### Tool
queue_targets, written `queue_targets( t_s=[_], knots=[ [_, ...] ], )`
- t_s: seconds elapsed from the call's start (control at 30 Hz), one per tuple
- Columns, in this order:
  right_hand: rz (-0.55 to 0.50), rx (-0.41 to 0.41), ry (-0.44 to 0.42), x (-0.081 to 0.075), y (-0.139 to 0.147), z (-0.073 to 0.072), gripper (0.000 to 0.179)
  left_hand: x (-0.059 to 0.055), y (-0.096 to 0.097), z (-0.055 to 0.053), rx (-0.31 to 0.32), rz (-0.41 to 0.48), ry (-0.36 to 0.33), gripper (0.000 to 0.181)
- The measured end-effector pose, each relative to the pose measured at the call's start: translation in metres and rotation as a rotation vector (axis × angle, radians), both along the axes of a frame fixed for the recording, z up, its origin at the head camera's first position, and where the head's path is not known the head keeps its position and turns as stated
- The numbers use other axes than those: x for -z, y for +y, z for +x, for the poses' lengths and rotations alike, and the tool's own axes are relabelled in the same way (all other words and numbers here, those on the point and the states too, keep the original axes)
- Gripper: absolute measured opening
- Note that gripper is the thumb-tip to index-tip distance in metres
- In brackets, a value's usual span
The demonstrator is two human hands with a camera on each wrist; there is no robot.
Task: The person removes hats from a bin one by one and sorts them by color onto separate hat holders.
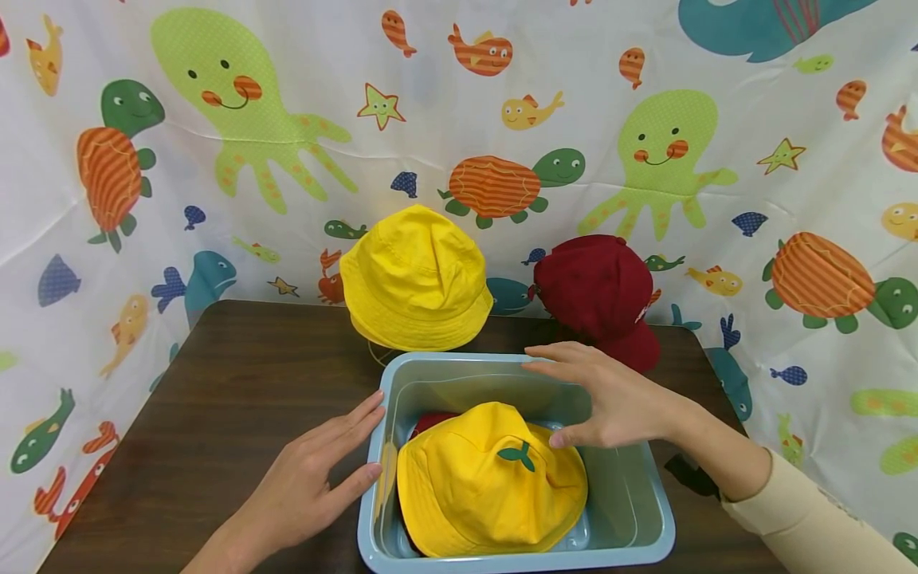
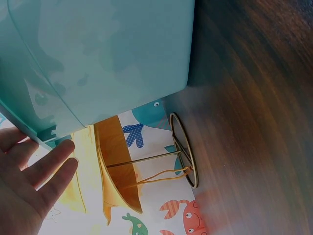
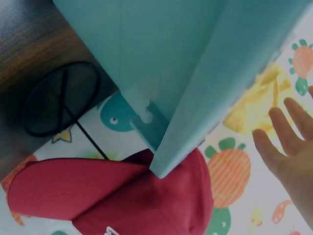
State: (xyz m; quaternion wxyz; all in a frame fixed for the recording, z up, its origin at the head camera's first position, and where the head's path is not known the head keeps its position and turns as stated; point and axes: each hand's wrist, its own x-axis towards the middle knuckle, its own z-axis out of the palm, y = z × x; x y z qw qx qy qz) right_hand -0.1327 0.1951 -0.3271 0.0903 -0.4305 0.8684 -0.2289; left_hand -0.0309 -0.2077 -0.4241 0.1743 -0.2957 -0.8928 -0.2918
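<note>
One pale blue bin [image 1: 367,510] is standing on the desk [image 1: 237,383] in front of you, and two yellow hats are showing. Counting the bin's middle as your clock centre, the first yellow hat [image 1: 466,494], bearing one green leaf-shaped tab [image 1: 518,456], is lying inside the bin, slightly toward nine o'clock. Something dark red [image 1: 430,422] is peeking out beneath it at ten o'clock, too hidden to name.

The second yellow hat [image 1: 416,279] is sitting at eleven o'clock beyond the far rim, on one brass-coloured wire stand [image 2: 180,152]; one maroon cap [image 1: 595,287] is resting at one o'clock on one black wire stand [image 3: 76,120].

Your two hands are holding themselves well apart. Your left hand [image 1: 308,470] is reaching the left rim at nine o'clock, fingers extending; firm contact you cannot tell. Your right hand [image 1: 610,399] is hovering over the bin at two o'clock, thumb and fingers spreading.

Inside, the widest gap is running between hat and right wall, at three to four o'clock. Outside, broad desk room is stretching toward nine o'clock, while a narrower strip is separating the bin from the desk's right edge at three.
</note>
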Motion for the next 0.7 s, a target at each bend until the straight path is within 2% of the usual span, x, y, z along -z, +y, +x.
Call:
queue_targets(
  t_s=[0.17, 0.7],
  knots=[
    [0.029, -0.032, -0.041, 0.002, -0.003, 0.001, 0.083, 0.000, 0.000, 0.000, -0.018, -0.016, -0.016, 0.069],
    [0.121, -0.088, -0.213, 0.004, -0.013, 0.000, 0.078, 0.002, 0.000, -0.001, -0.002, -0.012, -0.004, 0.070]
  ],
)
